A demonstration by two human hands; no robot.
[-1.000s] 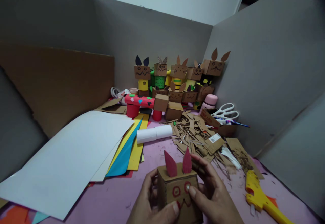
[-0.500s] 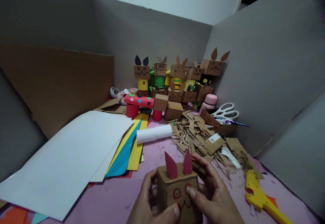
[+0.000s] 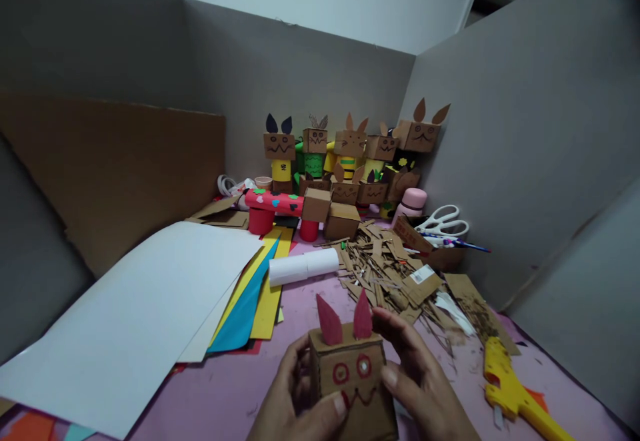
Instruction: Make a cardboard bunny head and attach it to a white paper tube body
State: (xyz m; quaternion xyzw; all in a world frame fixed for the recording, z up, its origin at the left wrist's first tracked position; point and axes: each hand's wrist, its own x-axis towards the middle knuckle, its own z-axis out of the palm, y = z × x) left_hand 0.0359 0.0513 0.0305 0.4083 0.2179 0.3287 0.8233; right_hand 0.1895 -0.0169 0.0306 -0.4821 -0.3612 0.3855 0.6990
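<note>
A small cardboard box with a drawn face and two pink pointed ears is held low in the middle, its face towards me. Red rings mark the eyes, and a white dot sits in the right-hand one. My left hand grips the box's left side, thumb across the front by the mouth and fingers partly hidden behind. On the other side, my right hand has its thumb at the front edge and its index finger raised behind the ear.
White sheets lie left over coloured paper. A rolled white paper tube, cardboard scraps and a yellow glue gun are around. White-handled scissors rest in a box; cardboard animal figures stand at the back.
My right thumb has moved off the right-hand eye to the box's side edge, uncovering the white dot. The box has shifted slightly left.
</note>
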